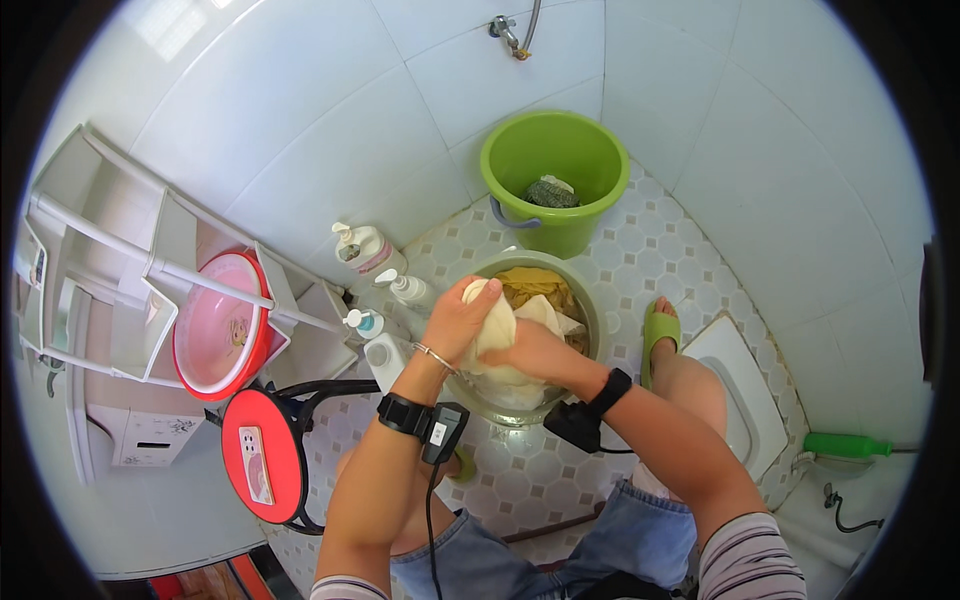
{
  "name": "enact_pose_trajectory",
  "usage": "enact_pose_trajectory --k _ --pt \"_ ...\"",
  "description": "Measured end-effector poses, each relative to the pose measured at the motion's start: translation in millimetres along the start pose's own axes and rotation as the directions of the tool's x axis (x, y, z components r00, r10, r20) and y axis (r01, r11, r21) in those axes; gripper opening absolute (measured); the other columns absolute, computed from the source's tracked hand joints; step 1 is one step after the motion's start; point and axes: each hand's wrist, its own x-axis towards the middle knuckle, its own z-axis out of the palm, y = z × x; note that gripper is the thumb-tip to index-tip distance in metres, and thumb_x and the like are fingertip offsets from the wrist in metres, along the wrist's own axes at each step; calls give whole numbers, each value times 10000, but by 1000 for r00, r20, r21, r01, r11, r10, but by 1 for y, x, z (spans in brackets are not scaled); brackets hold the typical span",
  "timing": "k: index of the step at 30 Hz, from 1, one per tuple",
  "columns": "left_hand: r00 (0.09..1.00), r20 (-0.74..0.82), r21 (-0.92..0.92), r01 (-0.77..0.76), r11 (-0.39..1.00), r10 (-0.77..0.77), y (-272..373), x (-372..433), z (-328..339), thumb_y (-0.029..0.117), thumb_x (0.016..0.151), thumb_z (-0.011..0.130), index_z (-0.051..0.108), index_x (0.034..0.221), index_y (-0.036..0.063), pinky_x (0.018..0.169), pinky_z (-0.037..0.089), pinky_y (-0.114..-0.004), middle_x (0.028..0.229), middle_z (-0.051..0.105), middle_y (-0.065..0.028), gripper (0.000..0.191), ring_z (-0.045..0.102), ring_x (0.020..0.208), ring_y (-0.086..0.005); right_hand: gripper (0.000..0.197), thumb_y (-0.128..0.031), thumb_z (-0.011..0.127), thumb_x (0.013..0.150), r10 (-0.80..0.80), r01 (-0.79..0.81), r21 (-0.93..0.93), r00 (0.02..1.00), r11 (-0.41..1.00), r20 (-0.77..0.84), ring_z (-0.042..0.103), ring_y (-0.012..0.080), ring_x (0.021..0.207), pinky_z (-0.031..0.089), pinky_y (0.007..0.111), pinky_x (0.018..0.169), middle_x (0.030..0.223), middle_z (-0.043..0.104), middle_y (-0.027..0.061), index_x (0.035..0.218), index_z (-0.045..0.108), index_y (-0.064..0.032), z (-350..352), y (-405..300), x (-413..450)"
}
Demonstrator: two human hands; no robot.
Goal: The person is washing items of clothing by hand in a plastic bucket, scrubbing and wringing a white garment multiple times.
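A cream-coloured wet cloth [491,322] is bunched up between my two hands, above a round greenish basin [594,315] on the floor. My left hand [459,319] grips its upper end, with the thumb pressed along it. Lower down and to the right, my right hand [529,351] is closed around the same cloth. Part of the cloth hangs into the basin. Inside the basin lie a mustard-yellow cloth [536,283] and more whitish fabric [546,311], partly hidden by my hands.
Beyond the basin stands a green bucket [555,232] holding dark patterned fabric [551,193]. Pump bottles [409,289] line the left side. A red stool [251,420] carries a phone [256,465]. A white shelf rack [112,225] holds a pink-and-red basin [217,322]. A squat toilet [769,397] lies right.
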Motion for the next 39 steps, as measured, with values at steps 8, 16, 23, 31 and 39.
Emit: enact_pose_trajectory --k 8,16,23,31,39 --pt "981 193 -175 46 983 -12 -46 23 -26 484 933 439 523 1173 3 903 402 -317 1070 578 -62 544 504 992 -144 336 -110 599 806 219 -203 678 974 707 64 619 205 890 508 335 779 1017 623 114 1116 552 10 -37 -45 1" --pt "927 346 377 4 926 -144 -37 -4 -23 566 810 586 463 1278 17 900 391 -310 1160 563 -108 732 511 1041 -188 298 -136 551 857 196 -142 899 979 414 65 590 255 966 497 392 841 1050 602 124 1123 522 -4 -53 -70 -8" --pt "952 259 348 64 935 -161 -20 -6 -40 432 752 707 597 1121 37 791 449 -292 991 632 -70 551 573 887 -154 338 -173 521 873 177 -147 895 981 421 78 568 295 1039 438 423 945 1123 583 160 1153 509 15 -59 -47 5" --pt "983 -140 372 -59 926 119 11 -24 -81 189 739 698 646 904 29 686 460 -270 814 648 -21 235 585 735 -113 321 -176 597 811 237 -145 597 968 789 -78 615 260 899 490 381 805 999 636 126 1064 566 19 -56 -30 11" --pt "990 -104 -63 -106 992 99 33 -33 -58 99 776 640 575 978 47 729 462 -252 918 615 -40 218 574 826 -122 609 -249 671 727 163 -358 -755 932 549 -323 539 351 1069 419 391 884 1174 558 199 1260 465 -38 -34 -4 7"
